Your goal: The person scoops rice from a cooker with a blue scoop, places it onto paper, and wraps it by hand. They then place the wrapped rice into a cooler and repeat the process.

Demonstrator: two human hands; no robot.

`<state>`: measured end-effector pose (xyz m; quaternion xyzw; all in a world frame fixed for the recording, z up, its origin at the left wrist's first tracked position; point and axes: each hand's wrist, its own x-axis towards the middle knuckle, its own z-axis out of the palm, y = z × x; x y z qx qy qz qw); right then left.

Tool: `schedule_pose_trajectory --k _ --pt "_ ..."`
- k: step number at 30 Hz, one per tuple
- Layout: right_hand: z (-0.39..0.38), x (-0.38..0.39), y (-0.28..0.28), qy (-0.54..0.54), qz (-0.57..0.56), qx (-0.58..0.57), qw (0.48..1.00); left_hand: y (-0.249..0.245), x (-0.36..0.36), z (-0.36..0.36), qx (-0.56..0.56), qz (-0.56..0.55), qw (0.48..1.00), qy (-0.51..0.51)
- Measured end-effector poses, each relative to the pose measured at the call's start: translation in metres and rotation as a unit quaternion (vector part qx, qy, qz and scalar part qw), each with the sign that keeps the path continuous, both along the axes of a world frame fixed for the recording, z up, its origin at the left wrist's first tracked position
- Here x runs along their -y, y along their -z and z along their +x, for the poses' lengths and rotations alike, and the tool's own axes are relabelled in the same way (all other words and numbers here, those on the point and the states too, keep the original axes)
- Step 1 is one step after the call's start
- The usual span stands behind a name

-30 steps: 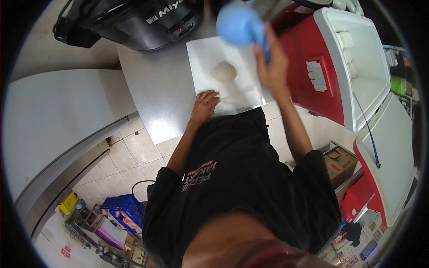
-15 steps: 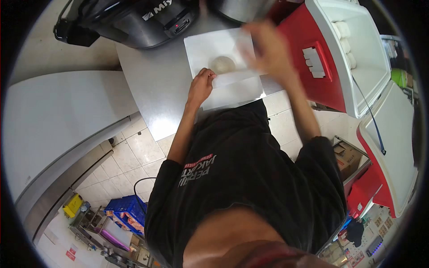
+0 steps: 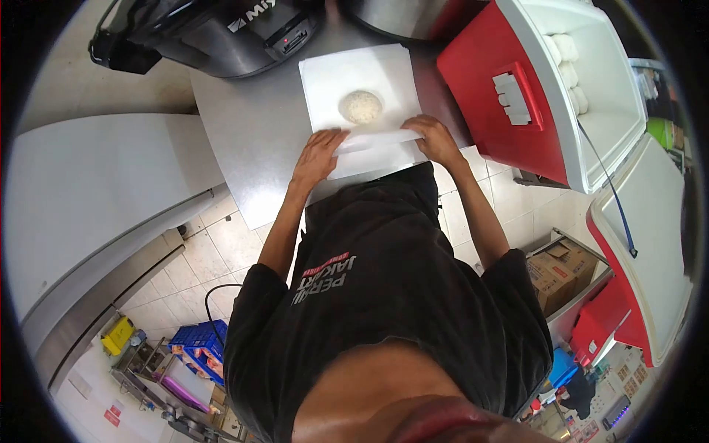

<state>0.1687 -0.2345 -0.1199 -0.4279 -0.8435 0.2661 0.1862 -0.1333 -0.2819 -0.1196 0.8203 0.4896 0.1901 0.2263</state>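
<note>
A round mound of what looks like white rice (image 3: 362, 108) lies on white paper sheets (image 3: 329, 77) on the metal table. The near edge of the top sheet is raised and folded toward the mound. My left hand (image 3: 319, 153) grips this edge at its left end, fingers closed. At the right end, my right hand (image 3: 434, 139) holds the same edge with its fingers bent over it. More white paper shows beneath, between my hands and the table's front edge.
A black cooker (image 3: 221, 44) stands at the back left of the metal table (image 3: 251, 133), beside a metal pot (image 3: 402, 16). On the right is an open red and white cooler (image 3: 480, 81) with white wrapped bundles (image 3: 567, 70) inside.
My right hand has come down from above the paper's right side onto its near edge. My left hand has shifted slightly down and left, and the edge is now held from both ends.
</note>
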Motion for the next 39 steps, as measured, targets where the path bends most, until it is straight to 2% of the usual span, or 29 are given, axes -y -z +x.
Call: schedule_pose_trajectory --k 1,2,3,4,6,7,8,9,10,11,12,13,14,15,16,20,23,26,27,28,29,30,31,32,33,35,37,38,39 --pt "0.003 0.003 0.003 -0.001 0.002 -0.002 1.000 0.003 0.005 -0.005 0.026 -0.053 0.998 -0.022" --pt "0.006 0.007 0.002 0.000 -0.053 -0.011 0.999 0.000 0.008 -0.007 0.054 -0.105 0.992 -0.043" --pt "0.009 0.010 0.002 0.001 -0.106 -0.019 0.994 -0.003 0.009 -0.008 0.055 -0.102 0.992 -0.043" --pt "0.009 0.013 0.003 -0.001 -0.104 -0.019 0.994 -0.006 0.009 -0.010 0.051 -0.141 0.988 -0.045" --pt "0.005 0.020 0.008 0.044 -0.154 -0.114 0.981 -0.007 0.010 -0.011 0.045 -0.180 0.982 -0.048" --pt "0.002 0.020 0.010 0.082 -0.191 -0.173 0.963 -0.002 0.008 -0.009 0.147 -0.165 0.971 -0.093" --pt "-0.002 0.018 0.016 0.081 -0.189 -0.172 0.963 0.006 0.005 -0.007 0.248 -0.148 0.948 -0.137" --pt "-0.007 0.014 0.024 0.155 -0.202 -0.189 0.948 0.020 -0.001 -0.004 0.248 -0.147 0.947 -0.138" --pt "-0.011 0.009 0.031 0.228 -0.214 -0.204 0.928 0.034 -0.011 -0.001 0.239 -0.149 0.935 -0.214" --pt "-0.017 0.004 0.033 0.228 -0.212 -0.204 0.928 0.031 -0.019 0.005 0.229 -0.149 0.918 -0.288" --pt "-0.024 -0.001 0.034 0.266 -0.187 -0.167 0.931 0.027 -0.022 0.011 0.231 -0.147 0.918 -0.287" --pt "-0.028 -0.005 0.035 0.304 -0.161 -0.131 0.930 0.022 -0.024 0.018 0.175 -0.136 0.922 -0.317" --pt "-0.030 -0.008 0.033 0.305 -0.159 -0.130 0.930 0.015 -0.026 0.022 0.119 -0.124 0.922 -0.346" --pt "-0.031 -0.011 0.031 0.297 -0.107 -0.089 0.945 0.020 -0.026 0.021 0.120 -0.124 0.922 -0.346" --pt "-0.032 -0.012 0.029 0.288 -0.056 -0.047 0.955 0.030 -0.023 0.019 0.072 -0.100 0.939 -0.320" --pt "-0.032 -0.010 0.041 0.250 -0.044 0.020 0.967 0.044 -0.017 0.015 -0.037 -0.027 0.965 -0.257" --pt "-0.036 -0.013 0.029 0.264 -0.060 0.061 0.961 0.040 -0.015 0.018 -0.043 -0.028 0.964 -0.260" --pt "-0.029 -0.037 0.028 0.208 -0.014 0.071 0.975 0.027 -0.019 0.024 -0.057 -0.099 0.955 -0.273" --pt "-0.030 -0.051 0.031 0.168 0.036 0.038 0.984 0.022 -0.021 0.028 -0.051 -0.099 0.958 -0.265" --pt "-0.032 -0.063 0.034 0.127 0.085 0.005 0.988 0.018 -0.022 0.031 -0.024 -0.003 0.965 -0.262" --pt "-0.037 -0.072 0.033 0.135 0.087 0.010 0.987 0.015 -0.023 0.033 0.002 0.094 0.961 -0.259" --pt "-0.046 -0.083 0.031 0.083 0.092 0.018 0.992 0.019 -0.025 0.036 0.004 0.094 0.962 -0.255" --pt "-0.053 -0.089 0.027 0.028 0.094 0.023 0.995 0.023 -0.025 0.040 0.045 0.069 0.989 -0.125" --pt "-0.055 -0.097 0.028 0.027 0.095 0.021 0.995 0.026 -0.026 0.042 0.085 0.043 0.995 0.005" --pt "-0.059 -0.105 0.028 0.031 0.064 0.064 0.995 0.021 -0.022 0.048 0.034 0.048 0.997 0.040" --pt "-0.065 -0.110 0.022 0.029 0.030 0.105 0.994 0.021 -0.013 0.058 -0.041 0.041 0.996 0.071" --pt "-0.068 -0.115 0.003 -0.054 -0.062 0.204 0.975 0.023 -0.013 0.058 -0.040 0.049 0.996 0.063" --pt "-0.067 -0.115 0.007 -0.054 -0.063 0.203 0.976 0.024 -0.014 0.058 -0.036 0.057 0.996 0.058" --pt "-0.065 -0.115 0.012 -0.075 -0.035 0.146 0.986 0.024 -0.015 0.058 -0.035 0.056 0.996 0.057"
